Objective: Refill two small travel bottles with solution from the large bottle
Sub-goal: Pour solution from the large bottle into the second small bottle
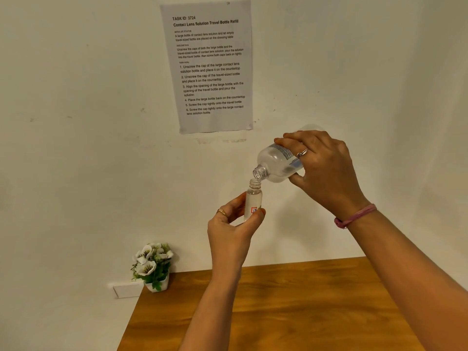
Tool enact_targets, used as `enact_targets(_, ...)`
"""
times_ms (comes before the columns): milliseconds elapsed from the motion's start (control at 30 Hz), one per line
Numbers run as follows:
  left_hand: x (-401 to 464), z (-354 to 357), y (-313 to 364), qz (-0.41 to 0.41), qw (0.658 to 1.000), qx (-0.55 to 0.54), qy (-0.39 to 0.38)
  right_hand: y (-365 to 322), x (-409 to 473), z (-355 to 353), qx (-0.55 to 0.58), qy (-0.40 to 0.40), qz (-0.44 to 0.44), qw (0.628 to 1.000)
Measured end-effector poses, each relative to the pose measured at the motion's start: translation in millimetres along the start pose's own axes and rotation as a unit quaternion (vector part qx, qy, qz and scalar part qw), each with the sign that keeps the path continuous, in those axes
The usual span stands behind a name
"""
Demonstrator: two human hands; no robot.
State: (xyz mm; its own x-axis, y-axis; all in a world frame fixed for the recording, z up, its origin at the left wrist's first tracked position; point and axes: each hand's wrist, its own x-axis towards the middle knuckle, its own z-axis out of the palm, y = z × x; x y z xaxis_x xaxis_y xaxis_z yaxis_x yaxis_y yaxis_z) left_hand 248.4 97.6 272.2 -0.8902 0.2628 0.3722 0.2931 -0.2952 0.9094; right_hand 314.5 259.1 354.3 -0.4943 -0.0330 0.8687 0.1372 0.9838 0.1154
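My right hand (321, 171) grips the large clear bottle (274, 160), uncapped and tilted neck-down to the left. Its open mouth sits just above the open neck of a small clear travel bottle (254, 198). My left hand (231, 226) pinches the small bottle upright between thumb and fingers, around its lower part with a red-edged label. Both bottles are held in the air in front of the wall, well above the table. Clear liquid shows inside the small bottle. No second travel bottle or cap is in view.
A wooden table (304, 312) fills the lower right. A small white pot of white artificial flowers (153, 267) stands at its back left corner, beside a white wall socket (126, 290). A printed task sheet (210, 67) is taped to the wall.
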Motion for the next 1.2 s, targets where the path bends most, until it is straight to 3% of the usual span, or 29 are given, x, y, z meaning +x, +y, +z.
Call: enact_targets(1200,-3.9,1.4,4.9,0.005,1.000,-0.012,-0.008,0.2,-0.3,0.4,0.002,0.001,-0.005,1.000)
